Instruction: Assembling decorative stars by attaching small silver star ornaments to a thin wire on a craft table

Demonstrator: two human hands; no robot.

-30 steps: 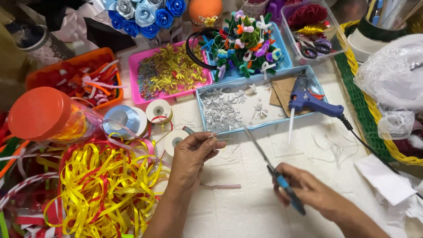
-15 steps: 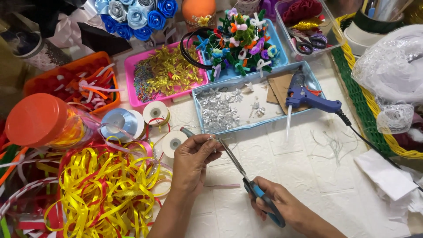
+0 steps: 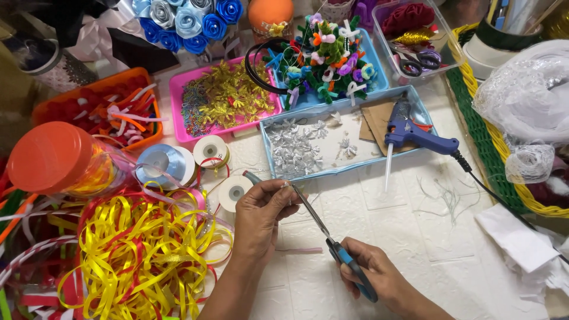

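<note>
My left hand [image 3: 261, 216] pinches a small pale piece at its fingertips, with a green stem-like end sticking out toward the upper left. My right hand [image 3: 373, 278] grips blue-handled scissors [image 3: 332, 243], and their blade tips sit right at the piece in my left fingers. Both hands hover over the white brick-patterned tabletop [image 3: 427, 237]. A thin pink ribbon strip [image 3: 299, 250] lies on the table under the hands.
A blue glue gun [image 3: 415, 135] rests on the blue tray [image 3: 415, 104] of silver bows. Ribbon spools [image 3: 210, 151], a yellow-and-red ribbon pile [image 3: 142, 261] and an orange-lidded jar [image 3: 50, 157] lie left. Pink and orange trays, a woven basket [image 3: 492, 148] and white paper [image 3: 515, 231] surround.
My right hand has swung the scissors left and up, bringing the blade tips to the piece in my left fingers. My left hand stays almost still.
</note>
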